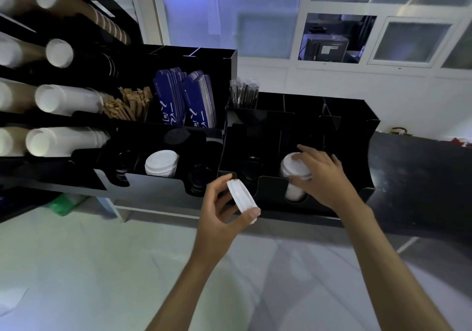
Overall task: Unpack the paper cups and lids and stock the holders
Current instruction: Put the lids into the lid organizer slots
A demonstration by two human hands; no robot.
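Two bare forearms are reaching up from the bottom of the frame toward a black lid holder [357, 136] sitting on a dark worktop [421, 177] at centre right. At centre, the left hand [219, 218] is pinching a single white lid [241, 196] by its rim, thumb on the lower edge and fingers [224, 181] curled round the upper edge, holding it tilted just in front of the holder's front wall. To its right, the right hand [321, 180] is gripping a stack of white lids [296, 174] standing in the holder's front right compartment, fingers curled over the top of the stack and thumb on its near side. Black lids [251, 168] are lying in the compartment just left of it. Left of centre, a second black organizer [153, 182] is holding another stack of white lids [161, 163], brown stir sticks [130, 105] and blue sleeves [184, 98]. Along the upper left, rows of paper cups [58, 52] are lying sideways in a rack.
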